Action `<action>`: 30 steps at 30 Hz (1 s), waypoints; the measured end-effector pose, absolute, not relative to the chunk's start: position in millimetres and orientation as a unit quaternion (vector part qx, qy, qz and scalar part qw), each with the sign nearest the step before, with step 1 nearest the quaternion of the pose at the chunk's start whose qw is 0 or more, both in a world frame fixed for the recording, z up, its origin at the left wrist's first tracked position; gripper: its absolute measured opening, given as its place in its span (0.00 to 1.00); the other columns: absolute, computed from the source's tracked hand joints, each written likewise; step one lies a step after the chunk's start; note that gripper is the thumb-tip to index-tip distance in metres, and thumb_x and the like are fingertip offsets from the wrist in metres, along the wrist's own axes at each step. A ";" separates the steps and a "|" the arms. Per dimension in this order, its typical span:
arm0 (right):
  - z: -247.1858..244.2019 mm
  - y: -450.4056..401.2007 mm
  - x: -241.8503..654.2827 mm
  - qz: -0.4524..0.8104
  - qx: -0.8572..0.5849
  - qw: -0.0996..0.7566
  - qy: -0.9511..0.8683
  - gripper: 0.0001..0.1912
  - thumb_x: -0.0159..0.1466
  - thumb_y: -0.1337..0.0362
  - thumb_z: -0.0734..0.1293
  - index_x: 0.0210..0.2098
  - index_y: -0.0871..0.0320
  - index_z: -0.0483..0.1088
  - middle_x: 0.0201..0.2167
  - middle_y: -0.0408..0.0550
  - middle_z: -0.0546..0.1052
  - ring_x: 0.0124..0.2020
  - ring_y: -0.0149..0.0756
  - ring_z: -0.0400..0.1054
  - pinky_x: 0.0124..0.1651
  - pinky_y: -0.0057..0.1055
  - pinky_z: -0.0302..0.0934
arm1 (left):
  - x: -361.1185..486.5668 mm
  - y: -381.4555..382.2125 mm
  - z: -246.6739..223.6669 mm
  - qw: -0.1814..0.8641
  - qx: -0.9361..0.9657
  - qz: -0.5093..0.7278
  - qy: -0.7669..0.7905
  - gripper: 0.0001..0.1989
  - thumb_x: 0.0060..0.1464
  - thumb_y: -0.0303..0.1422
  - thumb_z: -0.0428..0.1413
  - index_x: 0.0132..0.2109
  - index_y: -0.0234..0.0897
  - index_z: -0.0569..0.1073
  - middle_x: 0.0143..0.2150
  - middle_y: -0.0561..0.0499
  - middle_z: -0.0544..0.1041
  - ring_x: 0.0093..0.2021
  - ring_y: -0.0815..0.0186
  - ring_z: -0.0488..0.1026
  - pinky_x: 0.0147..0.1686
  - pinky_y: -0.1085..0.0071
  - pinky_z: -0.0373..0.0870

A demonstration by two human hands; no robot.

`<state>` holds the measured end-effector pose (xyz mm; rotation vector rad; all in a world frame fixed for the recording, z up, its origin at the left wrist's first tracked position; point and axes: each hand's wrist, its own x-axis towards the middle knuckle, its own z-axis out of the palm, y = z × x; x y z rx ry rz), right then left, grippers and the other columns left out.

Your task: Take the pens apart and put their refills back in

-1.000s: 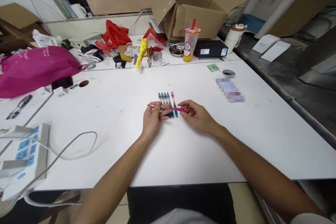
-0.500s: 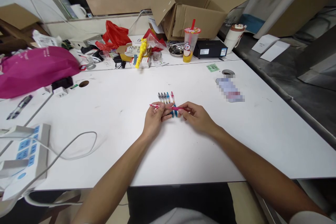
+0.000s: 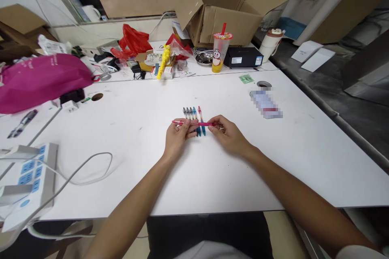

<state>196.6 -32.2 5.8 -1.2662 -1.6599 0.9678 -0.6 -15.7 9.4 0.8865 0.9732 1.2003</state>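
Note:
A pink pen [image 3: 200, 124] lies level between my two hands, above the white table. My left hand [image 3: 179, 132] pinches it near its clear pink end, thumb on top. At the other end, the fingertips of my right hand [image 3: 226, 130] close on the pen. Behind and below it several pens rest side by side on the table: dark grey ones [image 3: 187, 111], a blue one [image 3: 195, 111], and, slightly apart on the right, a pen with a pink top and blue lower end [image 3: 199, 111]. My left hand hides part of the row.
A power strip [image 3: 50, 170] with a looping cable sits at the left. Farther back are a magenta bag [image 3: 45, 79], a yellow toy [image 3: 164, 61], a drink cup [image 3: 219, 52], a black box [image 3: 243, 56] and a cardboard box [image 3: 227, 24]. A tape roll [image 3: 264, 84] lies on the right.
My left hand has shifted slightly to the left, uncovering more of the pens' blue lower ends. Both hands still hold the pink pen.

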 end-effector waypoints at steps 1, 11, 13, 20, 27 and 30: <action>6.4 -32.5 196.6 0.387 -0.504 0.401 -0.660 0.12 0.70 0.52 0.62 0.42 0.54 0.70 0.33 0.44 0.72 0.32 0.35 0.64 0.35 0.33 0.58 | -0.7 -15.7 9.8 0.627 0.386 0.525 0.427 0.16 0.57 0.42 0.63 0.41 0.34 0.71 0.50 0.37 0.82 0.44 0.61 0.83 0.38 0.71 0.80; 7.4 -34.5 194.7 0.393 -0.506 0.395 -0.658 0.15 0.70 0.50 0.62 0.39 0.54 0.70 0.30 0.43 0.73 0.29 0.33 0.62 0.33 0.32 0.56 | -1.5 -14.6 5.0 0.614 0.395 0.523 0.439 0.17 0.56 0.43 0.64 0.44 0.36 0.71 0.46 0.41 0.83 0.43 0.60 0.83 0.35 0.71 0.80; 7.8 -35.1 194.1 0.407 -0.509 0.376 -0.659 0.17 0.71 0.49 0.60 0.37 0.55 0.70 0.25 0.41 0.70 0.25 0.31 0.59 0.30 0.32 0.54 | -1.6 -15.1 5.2 0.613 0.401 0.519 0.441 0.17 0.56 0.43 0.64 0.44 0.36 0.71 0.46 0.41 0.83 0.43 0.60 0.83 0.36 0.70 0.80; 9.2 -36.4 192.9 0.428 -0.510 0.352 -0.658 0.22 0.71 0.47 0.58 0.33 0.55 0.71 0.21 0.40 0.66 0.22 0.31 0.56 0.27 0.32 0.52 | -2.2 -16.6 7.2 0.606 0.421 0.507 0.446 0.18 0.55 0.45 0.64 0.43 0.36 0.72 0.45 0.41 0.83 0.45 0.57 0.83 0.37 0.67 0.80; 10.3 -37.2 191.2 0.422 -0.498 0.355 -0.669 0.19 0.70 0.47 0.61 0.37 0.55 0.73 0.24 0.41 0.69 0.24 0.31 0.57 0.29 0.31 0.52 | -4.0 -15.8 5.1 0.603 0.430 0.504 0.445 0.19 0.55 0.45 0.64 0.44 0.36 0.72 0.45 0.41 0.83 0.45 0.58 0.83 0.36 0.69 0.80; 10.6 -37.5 191.8 0.488 -0.495 0.324 -0.642 0.24 0.71 0.45 0.57 0.35 0.56 0.73 0.18 0.38 0.62 0.20 0.30 0.52 0.26 0.31 0.49 | -4.6 -16.0 5.9 0.602 0.441 0.496 0.443 0.19 0.55 0.45 0.64 0.44 0.36 0.72 0.45 0.41 0.83 0.45 0.58 0.83 0.35 0.69 0.79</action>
